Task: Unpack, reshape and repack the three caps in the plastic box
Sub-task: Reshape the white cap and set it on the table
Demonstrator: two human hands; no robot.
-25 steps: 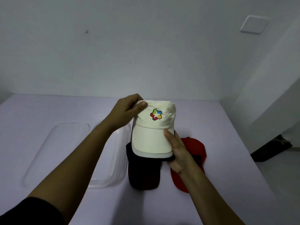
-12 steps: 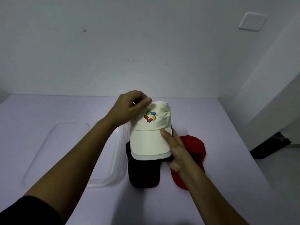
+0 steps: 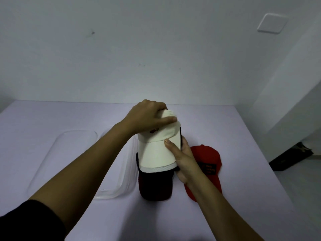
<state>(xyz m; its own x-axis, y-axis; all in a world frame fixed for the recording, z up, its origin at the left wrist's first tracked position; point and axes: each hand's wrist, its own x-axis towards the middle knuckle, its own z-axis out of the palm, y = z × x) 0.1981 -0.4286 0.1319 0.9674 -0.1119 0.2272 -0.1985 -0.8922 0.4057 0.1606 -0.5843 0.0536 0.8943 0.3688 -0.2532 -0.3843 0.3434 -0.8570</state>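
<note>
A: Where is the cream cap (image 3: 156,152) right now?

B: Held up just above the dark cap (image 3: 155,185), which lies on the purple table (image 3: 243,136). The left hand (image 3: 147,117) is clamped over its crown, thumb pressed across the front and fingers curled over the top.

A: And the right hand (image 3: 182,159)?

B: It pinches the brim's right edge, thumb on top, fingers hidden beneath. I'd judge it steadies the cap while the left squeezes the crown into shape.

A: The other pieces?

B: The red cap (image 3: 206,164) lies just right of the dark cap, partly behind the right wrist. The clear plastic box (image 3: 126,171) sits just left of the dark cap; its lid (image 3: 60,153) lies farther left. No cap shows in the box, so repacking looks not yet begun.
</note>
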